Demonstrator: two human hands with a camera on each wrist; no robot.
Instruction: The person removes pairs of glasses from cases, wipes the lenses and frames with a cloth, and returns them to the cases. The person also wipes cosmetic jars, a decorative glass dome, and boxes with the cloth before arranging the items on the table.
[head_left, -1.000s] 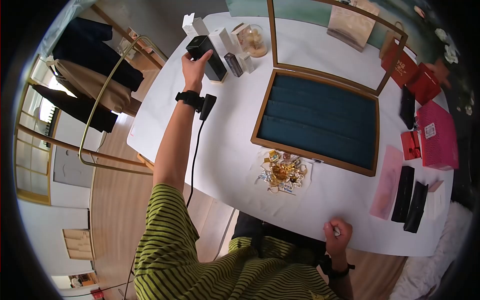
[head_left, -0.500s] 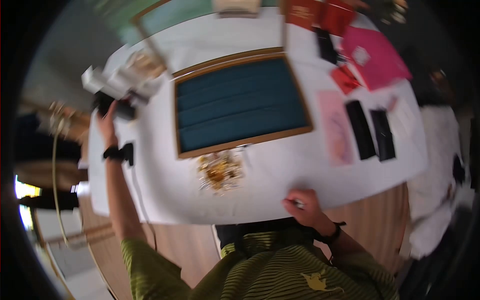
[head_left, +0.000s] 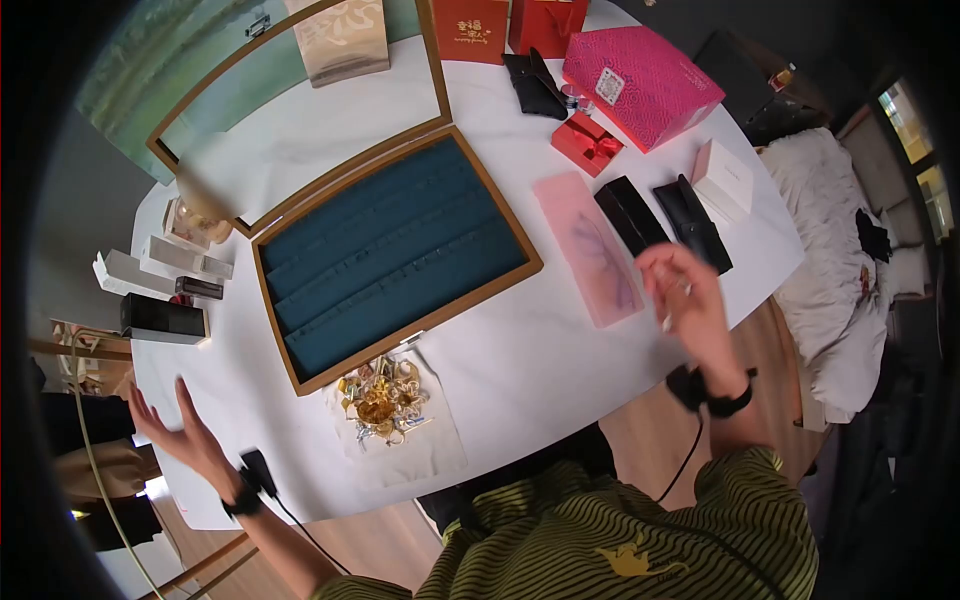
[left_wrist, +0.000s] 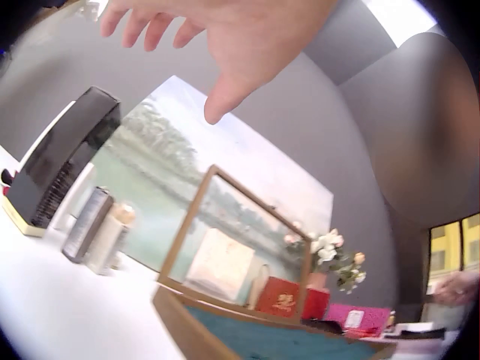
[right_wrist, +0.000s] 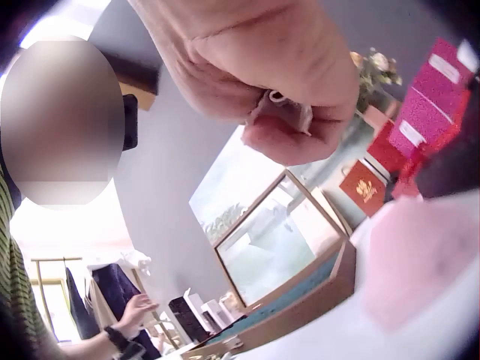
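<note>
My left hand (head_left: 185, 435) is raised with fingers spread and nothing in it. Beyond its fingertips a tall black box (head_left: 165, 320) with a pale gold base stands beside white cartons (head_left: 130, 275). In the right wrist view my right hand (right_wrist: 277, 75) has curled fingers around a small, whitish, crumpled scrap (right_wrist: 296, 114), mostly hidden in the fist. In the head view that hand hangs over the right side of the table, near a long black case (head_left: 632, 215). A wooden display case (head_left: 395, 260) with dark teal lining stands open; a pile of jewellery (head_left: 383, 405) lies on white cloth before it.
A pink translucent pouch (head_left: 588, 250), a black glasses case (head_left: 693, 225) and a white box (head_left: 723, 180) lie on the right. Farther back are a small red gift box (head_left: 588, 143), a large magenta box (head_left: 643, 85) and red bags (head_left: 470, 30). The raised glass lid (head_left: 300, 105) stands at the back.
My left hand has let go of the black box and drawn back toward me. My right hand has lifted from the front edge and moved right. The head view has turned right.
</note>
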